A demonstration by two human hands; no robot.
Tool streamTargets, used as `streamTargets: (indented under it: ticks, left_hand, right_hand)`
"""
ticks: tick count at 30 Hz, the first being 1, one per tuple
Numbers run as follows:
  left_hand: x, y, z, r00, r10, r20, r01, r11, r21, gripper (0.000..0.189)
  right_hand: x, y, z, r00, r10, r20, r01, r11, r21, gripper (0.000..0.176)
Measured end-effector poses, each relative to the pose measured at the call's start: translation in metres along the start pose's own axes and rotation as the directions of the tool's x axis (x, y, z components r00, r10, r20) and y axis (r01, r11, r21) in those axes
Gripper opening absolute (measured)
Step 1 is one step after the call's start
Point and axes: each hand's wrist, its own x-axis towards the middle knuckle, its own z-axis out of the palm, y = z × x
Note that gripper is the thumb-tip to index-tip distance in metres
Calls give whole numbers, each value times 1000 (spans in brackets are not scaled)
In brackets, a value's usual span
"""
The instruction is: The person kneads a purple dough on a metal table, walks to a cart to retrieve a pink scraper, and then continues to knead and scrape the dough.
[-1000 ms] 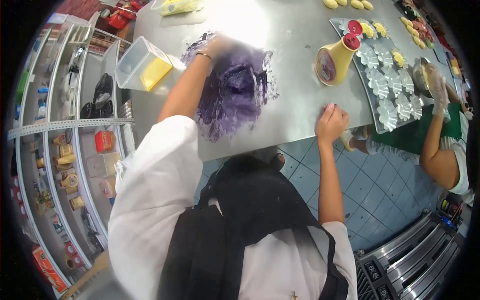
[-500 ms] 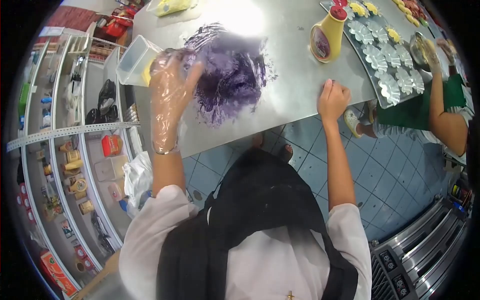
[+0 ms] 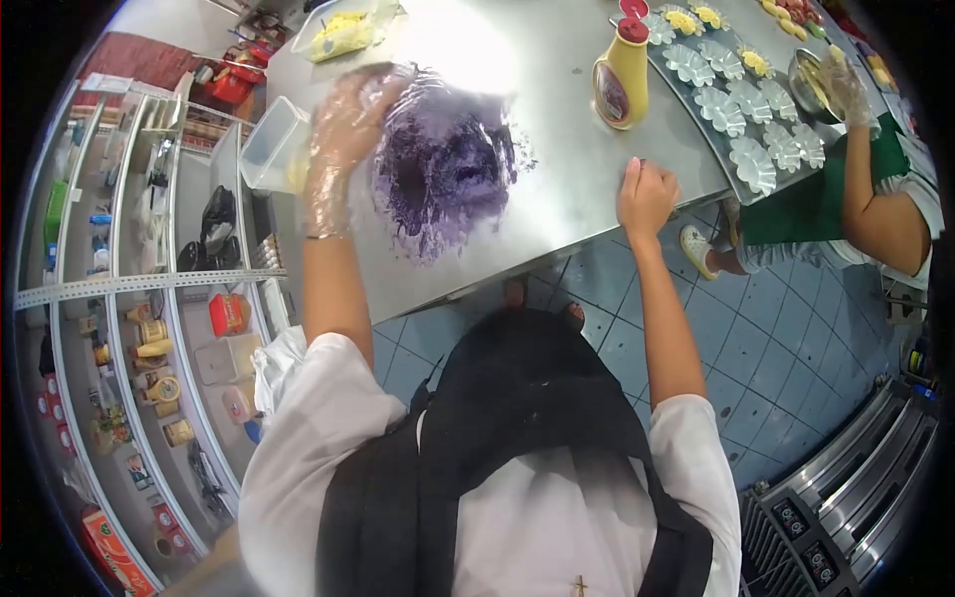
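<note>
A smeared purple paste (image 3: 448, 164) covers the middle of the steel table (image 3: 557, 159). My left hand (image 3: 343, 124), in a clear plastic glove, hovers at the paste's left edge with fingers spread and holds nothing. My right hand (image 3: 645, 194) is bare and rests curled on the table's near edge, gripping nothing. A yellow squeeze bottle (image 3: 619, 75) with a red cap stands beyond my right hand.
A clear tub (image 3: 274, 144) with yellow contents sits left of the paste. A tray (image 3: 696, 90) of flower-shaped tins lies at the right, where another person's gloved hand (image 3: 846, 85) works over a metal bowl. Shelves (image 3: 139, 269) stand left, blue tiled floor (image 3: 786, 338) below.
My left hand swung from the paste's far side out to its left edge. My right hand stayed on the table's edge. The view shifted a little.
</note>
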Motion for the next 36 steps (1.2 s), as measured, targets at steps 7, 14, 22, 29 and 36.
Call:
streamTargets:
  ticks: [7, 14, 22, 29, 36]
  left_hand:
    - [21, -67, 66, 864, 320, 389, -381, 920, 90, 50]
    - [-2, -113, 28, 779, 621, -86, -432, 632, 644, 43]
    - [8, -57, -31, 935, 352, -51, -342, 928, 147, 46]
    - [24, -1, -11, 858, 513, 30, 277, -414, -867, 65]
    - [2, 103, 76, 684, 728, 53, 608, -528, -593, 63]
  right_hand:
    - [-1, 3, -1, 999, 10, 47, -10, 1000, 2, 33]
    - [-7, 1, -2, 997, 42, 63, -43, 999, 22, 33]
    - [-18, 5, -13, 983, 46, 176, -53, 998, 41, 32]
    - [-19, -127, -81, 765, 90, 638, -355, 885, 301, 37]
    - [-22, -172, -143, 783, -10, 621, -333, 837, 434, 52]
